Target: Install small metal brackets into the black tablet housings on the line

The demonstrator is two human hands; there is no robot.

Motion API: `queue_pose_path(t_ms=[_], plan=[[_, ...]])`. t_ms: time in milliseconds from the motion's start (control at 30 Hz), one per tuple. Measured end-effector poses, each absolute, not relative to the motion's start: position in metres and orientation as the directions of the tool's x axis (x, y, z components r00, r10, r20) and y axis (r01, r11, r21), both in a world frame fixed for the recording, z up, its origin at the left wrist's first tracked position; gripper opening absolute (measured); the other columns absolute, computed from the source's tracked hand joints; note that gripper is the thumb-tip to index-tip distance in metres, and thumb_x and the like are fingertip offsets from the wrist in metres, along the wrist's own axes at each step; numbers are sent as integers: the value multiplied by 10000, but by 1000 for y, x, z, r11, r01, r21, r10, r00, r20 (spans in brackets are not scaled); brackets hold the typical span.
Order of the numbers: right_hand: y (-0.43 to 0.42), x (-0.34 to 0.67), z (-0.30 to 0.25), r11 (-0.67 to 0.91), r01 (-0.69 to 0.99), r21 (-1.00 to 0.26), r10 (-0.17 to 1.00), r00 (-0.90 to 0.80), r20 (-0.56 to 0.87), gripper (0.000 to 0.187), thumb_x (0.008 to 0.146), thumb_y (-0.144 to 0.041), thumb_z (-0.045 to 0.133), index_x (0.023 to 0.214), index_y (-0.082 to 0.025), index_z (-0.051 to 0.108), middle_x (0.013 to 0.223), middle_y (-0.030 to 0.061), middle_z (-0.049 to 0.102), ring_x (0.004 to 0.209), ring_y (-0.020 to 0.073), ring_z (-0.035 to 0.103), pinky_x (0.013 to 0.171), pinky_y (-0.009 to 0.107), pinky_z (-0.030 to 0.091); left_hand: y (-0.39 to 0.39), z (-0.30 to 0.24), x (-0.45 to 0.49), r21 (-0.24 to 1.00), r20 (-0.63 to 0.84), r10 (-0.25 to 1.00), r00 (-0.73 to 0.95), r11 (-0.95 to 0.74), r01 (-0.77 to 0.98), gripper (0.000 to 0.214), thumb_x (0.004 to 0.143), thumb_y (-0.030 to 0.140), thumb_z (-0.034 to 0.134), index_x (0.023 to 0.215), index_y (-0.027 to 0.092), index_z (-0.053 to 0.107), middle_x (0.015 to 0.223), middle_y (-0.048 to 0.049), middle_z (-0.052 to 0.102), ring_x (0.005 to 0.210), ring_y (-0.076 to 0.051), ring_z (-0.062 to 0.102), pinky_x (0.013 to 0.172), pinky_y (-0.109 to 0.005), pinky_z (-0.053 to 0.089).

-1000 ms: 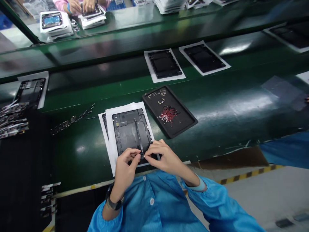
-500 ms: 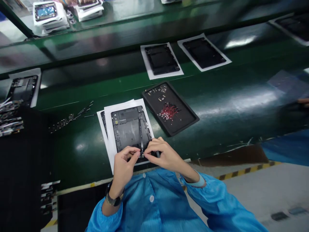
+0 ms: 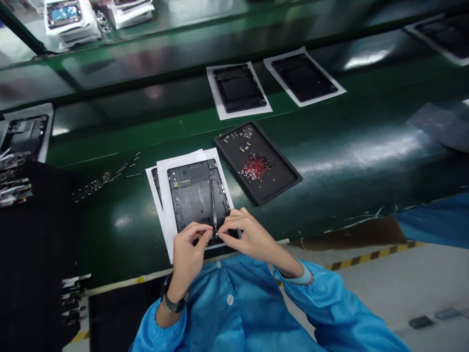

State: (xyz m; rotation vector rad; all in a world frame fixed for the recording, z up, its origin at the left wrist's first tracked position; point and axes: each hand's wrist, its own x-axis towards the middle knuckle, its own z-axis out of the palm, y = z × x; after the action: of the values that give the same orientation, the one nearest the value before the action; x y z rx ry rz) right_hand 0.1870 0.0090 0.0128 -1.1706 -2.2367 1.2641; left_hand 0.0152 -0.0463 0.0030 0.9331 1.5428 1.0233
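A black tablet housing lies open side up on white paper, over a second housing on paper. Along its right side runs a dark flat ribbon cable, which ends at a small circuit board near the housing's lower edge. My left hand pinches the board's left side between thumb and forefinger. From the right, my right hand closes thumb and forefinger at the board's other side, by the cable's lower end. The fingertips partly cover the board.
A black tray holds red-and-black wired parts and small metal pieces. Two more housings on paper lie beyond it on the green bench. Loose boards and cables lie left; stacked tablet parts stand on the upper shelf.
Both hands keep their pinch at the small board, almost unmoved. The housings on the far strip have shifted slightly left in view. A hand at the right edge has gone out of sight.
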Motion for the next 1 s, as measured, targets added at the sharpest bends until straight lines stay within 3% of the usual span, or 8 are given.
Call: queue_pose_path(t_ms=[367, 600, 1000], plan=[[8, 187, 13, 199, 532, -823, 765, -609, -209, 149, 920, -198, 627, 796, -210, 710, 700, -14, 668, 807, 181, 544, 834, 355, 302, -49, 3, 14, 944, -227, 959, -172, 260, 205, 142, 840, 227, 636, 802, 188, 766, 782, -40, 681, 717, -151, 633, 670, -251, 521], [15, 193, 10, 165, 424, -890, 729, -661, -180, 110, 902, -218, 682, 810, -214, 742, 720, -1, 693, 803, 183, 553, 812, 353, 322, -43, 7, 9, 936, -351, 934, -66, 350, -30, 84, 762, 225, 710, 746, 159, 760, 734, -27, 655, 579, -117, 616, 562, -227, 533], [18, 196, 8, 105, 391, -914, 705, -678, -209, 117, 885, -208, 702, 785, -225, 762, 769, 9, 724, 839, 193, 562, 841, 375, 314, -42, 8, 11, 932, -363, 931, -44, 363, -23, 72, 749, 208, 715, 730, 171, 774, 734, -38, 676, 577, -124, 624, 563, -234, 550]])
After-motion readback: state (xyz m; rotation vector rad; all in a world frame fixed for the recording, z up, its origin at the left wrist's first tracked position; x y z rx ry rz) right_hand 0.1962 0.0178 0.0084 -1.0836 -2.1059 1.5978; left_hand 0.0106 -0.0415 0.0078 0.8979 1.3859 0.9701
